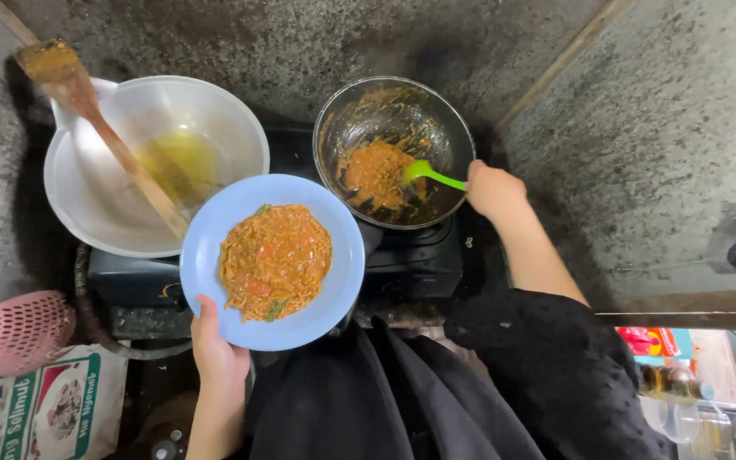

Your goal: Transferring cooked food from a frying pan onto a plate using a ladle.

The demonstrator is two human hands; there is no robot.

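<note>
My left hand (217, 352) grips the near rim of a light blue plate (341, 255) that carries a heap of orange-red noodles (275, 260). I hold the plate level beside a dark wok (394, 149) on a black stove (419, 260). My right hand (492, 189) holds a green spoon (430, 175), whose bowl rests in the remaining orange noodles (375, 175) inside the wok. My black sleeve covers the right upper arm.
A large pale wok (74, 183) with yellow oil sits at the left, a wooden spatula (100, 128) leaning in it. A pink strainer (12, 330) and a printed sack (36, 405) lie lower left. Grey concrete wall lies behind; bottles and containers (683, 392) are lower right.
</note>
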